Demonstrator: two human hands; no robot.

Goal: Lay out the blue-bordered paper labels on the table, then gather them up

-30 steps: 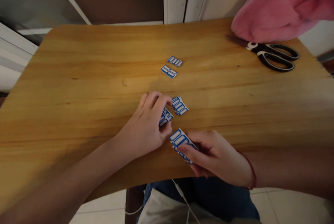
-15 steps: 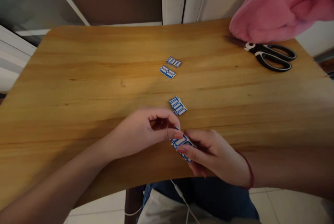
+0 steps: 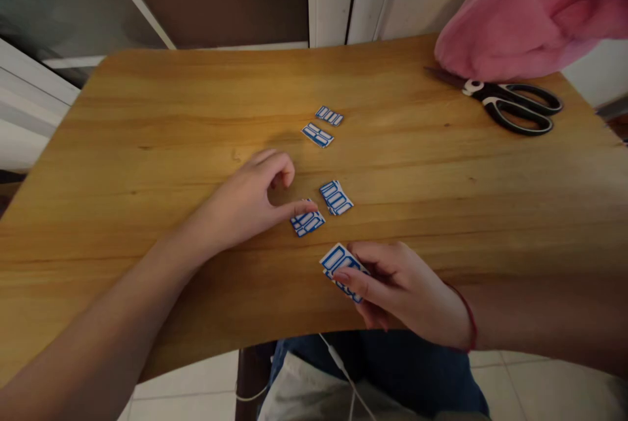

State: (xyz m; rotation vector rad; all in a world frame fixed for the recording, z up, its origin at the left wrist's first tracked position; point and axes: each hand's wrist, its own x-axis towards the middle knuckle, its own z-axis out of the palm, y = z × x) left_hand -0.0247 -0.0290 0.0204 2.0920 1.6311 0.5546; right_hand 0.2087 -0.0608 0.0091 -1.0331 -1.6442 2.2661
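Right hand point(image 3: 405, 293) pinches the label stack point(image 3: 337, 259) (slightly fanned); left hand point(image 3: 245, 199) gapes, thumb over, perhaps touching, the left pile point(image 3: 309, 222): lift cleanly, no dragging! Right pile point(image 3: 336, 199) just beside, far labels point(image 3: 317, 135) beyond, on the wooden table point(image 3: 196, 94).

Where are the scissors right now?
In the head view, the scissors lie toward the far right of the table, just in front of the pink fabric, handles pointing right.

Scissors point(image 3: 490, 91) lie on the table point(image 3: 417, 199), right of labels point(image 3: 336, 198).
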